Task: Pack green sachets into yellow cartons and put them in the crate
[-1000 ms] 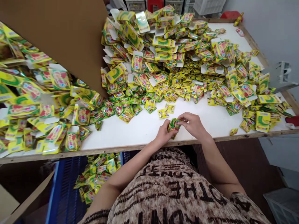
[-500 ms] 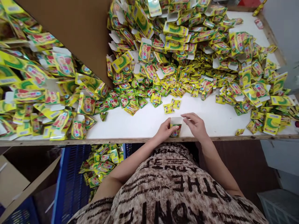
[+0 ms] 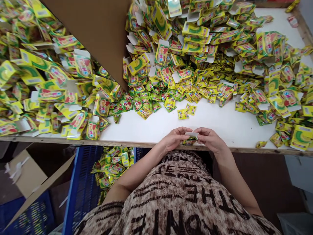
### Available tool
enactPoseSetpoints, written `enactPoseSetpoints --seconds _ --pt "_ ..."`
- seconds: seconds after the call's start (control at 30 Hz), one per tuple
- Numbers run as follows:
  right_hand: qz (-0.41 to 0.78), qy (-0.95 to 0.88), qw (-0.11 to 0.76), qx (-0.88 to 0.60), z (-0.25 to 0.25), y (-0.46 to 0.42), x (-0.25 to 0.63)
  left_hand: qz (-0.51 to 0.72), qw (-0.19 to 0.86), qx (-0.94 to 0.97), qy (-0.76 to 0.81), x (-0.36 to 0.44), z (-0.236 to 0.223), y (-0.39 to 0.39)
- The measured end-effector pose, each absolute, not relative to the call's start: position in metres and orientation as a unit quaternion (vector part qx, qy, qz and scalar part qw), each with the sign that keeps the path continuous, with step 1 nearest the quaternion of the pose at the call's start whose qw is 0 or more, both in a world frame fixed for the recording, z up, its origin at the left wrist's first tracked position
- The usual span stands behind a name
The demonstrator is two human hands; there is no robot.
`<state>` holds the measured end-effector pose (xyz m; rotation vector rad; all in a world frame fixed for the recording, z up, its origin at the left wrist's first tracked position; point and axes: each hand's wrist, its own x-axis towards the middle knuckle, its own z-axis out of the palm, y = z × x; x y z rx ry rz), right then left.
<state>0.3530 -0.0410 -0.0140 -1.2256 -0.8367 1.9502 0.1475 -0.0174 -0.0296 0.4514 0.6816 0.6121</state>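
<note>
My left hand (image 3: 174, 139) and my right hand (image 3: 210, 140) meet at the near edge of the white table (image 3: 156, 129). Both pinch one small yellow-green carton (image 3: 190, 139) from either side, fingers closed on it, with its white flap on top. Two loose yellow sachets (image 3: 186, 111) lie just beyond my hands. Behind them spreads a big heap of yellow-green cartons and sachets (image 3: 207, 55) across the table's middle and right.
A tilted brown cardboard sheet (image 3: 97, 31) stands at the back left, with another carton pile (image 3: 49, 85) to its left. Under the table a blue crate (image 3: 80, 182) holds filled cartons (image 3: 112, 166). An open cardboard box (image 3: 26, 176) sits on the floor at left.
My hands drew the carton back to the table's near edge. The carton went from open with sachets showing to having its white flap folded over. My view shifted left and down.
</note>
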Motion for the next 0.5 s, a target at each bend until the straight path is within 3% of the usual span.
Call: enactPoseSetpoints --seconds 0.3,0.5 --pt "0.748 -0.353 0.332 -0.453 -0.012 -0.036 0.352 0.299 0.852 0.253 0.346 0.151 -0.030 -0.014" --pt "0.725 -0.319 0.387 -0.472 -0.026 -0.049 0.351 0.357 0.753 0.338 0.438 0.163 -0.031 -0.027"
